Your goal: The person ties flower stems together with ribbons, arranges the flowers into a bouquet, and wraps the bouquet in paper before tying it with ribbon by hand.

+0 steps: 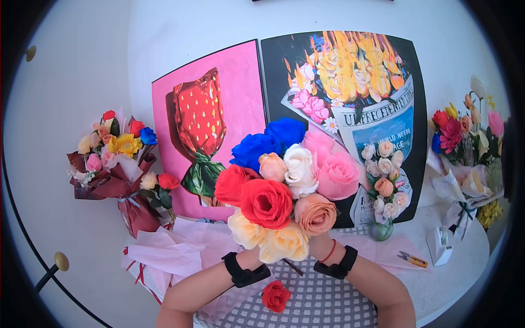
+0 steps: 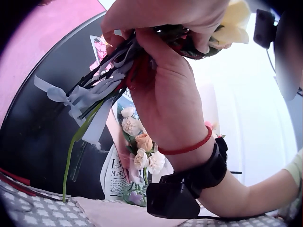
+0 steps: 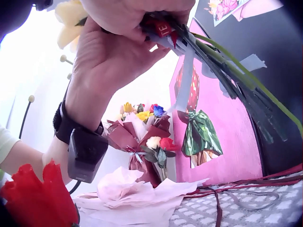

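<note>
Both hands grip the stems of a bouquet of roses (image 1: 265,202) in blue, red, pink, white, peach and cream. In the head view the blooms hide most of the left hand (image 1: 252,258) and right hand (image 1: 321,246). The left wrist view shows the fingers wrapped about the stem bundle, where a grey ribbon (image 2: 92,92) is tied and trails down. A red ribbon (image 3: 163,29) with pale letters peeks out between the hands. Below their grip the green stems (image 3: 236,78) fan out. One loose red rose (image 1: 276,297) lies on the patterned cloth nearby.
Pink wrapping paper (image 1: 178,251) spreads at the left, near a wrapped bouquet (image 1: 123,180). To the right are orange-handled scissors (image 1: 413,259), a white tape dispenser (image 1: 439,246), a glass vase (image 1: 380,230) of pale flowers and another bouquet (image 1: 465,164). Two pictures stand behind.
</note>
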Available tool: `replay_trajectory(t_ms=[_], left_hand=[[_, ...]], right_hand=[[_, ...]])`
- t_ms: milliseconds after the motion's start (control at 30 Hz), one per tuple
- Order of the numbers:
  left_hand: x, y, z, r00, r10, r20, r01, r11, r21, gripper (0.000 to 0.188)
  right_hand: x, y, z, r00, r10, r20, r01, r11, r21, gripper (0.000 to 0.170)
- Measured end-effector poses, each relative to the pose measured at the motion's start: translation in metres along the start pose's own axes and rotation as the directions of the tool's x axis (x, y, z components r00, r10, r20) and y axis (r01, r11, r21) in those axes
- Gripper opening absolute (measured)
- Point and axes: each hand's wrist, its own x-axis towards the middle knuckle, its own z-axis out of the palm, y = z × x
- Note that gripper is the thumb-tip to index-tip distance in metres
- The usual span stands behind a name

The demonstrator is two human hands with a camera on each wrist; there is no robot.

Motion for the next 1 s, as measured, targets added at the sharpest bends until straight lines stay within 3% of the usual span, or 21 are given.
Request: replay_trajectory(t_ms=[33, 100, 167, 233, 333, 367, 433, 500, 567, 600, 667, 700, 733, 767, 800, 833, 867, 900, 933, 967, 1000], left_hand=[[0.001, -0.001, -0.002, 1.0, -0.012, 0.018, 0.012, 1.0, 0.001, 0.031], [0.003, -0.003, -0.007, 0.998, -0.036, 0.054, 0.036, 0.999, 0.001, 0.03], [0.004, -0.007, -0.014, 0.994, -0.06, 0.089, 0.06, 0.998, 0.001, 0.03], [0.004, -0.011, -0.021, 0.999, -0.052, -0.014, 0.051, 0.997, -0.05, 0.026], [-0.002, -0.008, -0.017, 1.0, 0.018, -0.016, -0.019, 0.992, -0.123, 0.027], [-0.004, -0.006, -0.014, 0.999, 0.04, -0.017, -0.042, 0.988, -0.147, 0.027], [-0.007, -0.003, -0.009, 0.996, 0.085, -0.019, -0.087, 0.977, -0.195, 0.028], [-0.011, -0.001, -0.004, 0.992, 0.127, -0.022, -0.129, 0.961, -0.243, 0.029], [-0.012, 0.0, -0.001, 0.985, 0.168, -0.026, -0.168, 0.942, -0.29, 0.029], [-0.012, 0.0, -0.001, 0.982, 0.188, -0.029, -0.187, 0.931, -0.312, 0.03], [-0.012, -0.01, -0.016, 0.982, 0.187, 0.002, -0.178, 0.942, -0.284, 0.029], [-0.013, -0.014, -0.022, 0.982, 0.185, 0.032, -0.171, 0.951, -0.257, 0.029], [-0.014, -0.018, -0.028, 0.982, 0.184, 0.03, -0.17, 0.951, -0.257, 0.029], [-0.014, -0.009, -0.015, 0.986, 0.162, 0.051, -0.125, 0.897, -0.424, 0.028], [-0.015, -0.004, -0.006, 0.987, 0.144, 0.076, -0.074, 0.813, -0.577, 0.027], [-0.017, -0.004, -0.004, 0.987, 0.143, 0.076, -0.074, 0.813, -0.578, 0.027], [-0.018, -0.003, -0.002, 0.985, 0.167, 0.03, -0.131, 0.864, -0.487, 0.026], [-0.019, -0.002, -0.001, 0.981, 0.195, -0.013, -0.185, 0.903, -0.388, 0.026], [-0.02, -0.002, 0.0, 0.972, 0.227, -0.053, -0.233, 0.931, -0.282, 0.025], [-0.021, -0.001, 0.001, 0.961, 0.264, -0.089, -0.275, 0.946, -0.171, 0.024], [-0.022, -0.001, 0.001, 0.946, 0.303, -0.12, -0.311, 0.949, -0.056, 0.024]], right_hand=[[-0.001, -0.003, -0.002, 1.0, -0.001, -0.001, 0.001, 1.0, 0.0, 0.038], [0.005, -0.027, -0.012, 0.948, -0.183, -0.261, 0.177, 0.983, -0.047, 0.038], [0.002, -0.019, -0.009, 0.972, -0.127, -0.198, 0.118, 0.991, -0.056, 0.038], [-0.002, -0.013, -0.009, 0.988, -0.156, -0.014, 0.144, 0.94, -0.31, 0.035], [-0.004, -0.014, -0.008, 0.99, -0.136, 0.036, 0.14, 0.972, -0.186, 0.037], [-0.006, -0.012, -0.005, 0.99, -0.137, 0.037, 0.142, 0.972, -0.187, 0.037], [-0.009, -0.007, 0.004, 0.949, -0.263, -0.177, 0.204, 0.934, -0.294, 0.042], [-0.003, -0.006, 0.002, 0.954, -0.284, -0.097, 0.254, 0.937, -0.239, 0.046], [-0.002, 0.003, 0.007, 0.912, -0.384, -0.142, 0.271, 0.827, -0.492, 0.053], [-0.001, 0.002, 0.004, 0.912, -0.384, -0.143, 0.271, 0.827, -0.493, 0.053], [0.002, -0.003, -0.003, 0.813, -0.582, 0.023, 0.407, 0.54, -0.737, 0.057], [-0.002, -0.003, -0.002, 0.814, -0.581, 0.022, 0.406, 0.541, -0.737, 0.057], [-0.01, -0.004, -0.001, 0.945, -0.325, 0.017, 0.293, 0.826, -0.482, 0.052], [-0.015, -0.005, 0.0, 0.993, -0.055, 0.103, 0.074, 0.98, -0.185, 0.047], [0.004, -0.012, -0.007, 0.699, -0.707, -0.107, 0.469, 0.566, -0.678, 0.047], [-0.004, -0.002, 0.0, 0.7, -0.706, -0.107, 0.468, 0.567, -0.678, 0.047], [-0.02, 0.016, 0.012, 0.906, -0.424, 0.01, 0.395, 0.834, -0.386, 0.041], [-0.022, 0.017, 0.015, 0.963, -0.136, 0.232, 0.161, 0.982, -0.094, 0.036], [-0.021, 0.017, 0.017, 0.963, -0.135, 0.232, 0.161, 0.982, -0.094, 0.036], [-0.008, 0.001, 0.015, 0.917, -0.396, -0.044, 0.346, 0.847, -0.403, 0.034], [-0.001, -0.007, 0.014, 0.711, -0.671, -0.211, 0.365, 0.609, -0.704, 0.032]])
